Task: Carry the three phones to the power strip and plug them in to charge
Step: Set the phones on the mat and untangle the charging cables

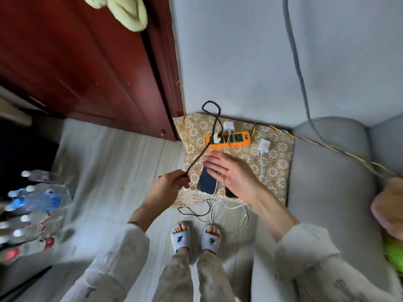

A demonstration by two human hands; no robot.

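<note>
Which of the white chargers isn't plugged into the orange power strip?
The white charger lying loose on the patterned cloth, right of the power strip. The other two white ones sit in the strip's sockets.

Pale grey plastered wall (239,51): fills the upper centre and right, evenly lit by soft daylight, no window in view.
Dark red-brown polished wooden cabinet (76,62): stands at the left against the wall, its edge chipped near the base.
Light green fluffy fabric item (126,12): hangs over the cabinet's top edge.
Light wood-grain plank floor (109,160): pale, runs from the cabinet toward the lower frame.
Grey upholstered sofa (327,171): right side, rounded arm beside the wall.
Gold floral-patterned cloth-covered low surface (277,171): sits in the corner between cabinet and sofa.
Cluster of clear plastic water bottles (37,203): on the floor at the left, blurred.
</note>
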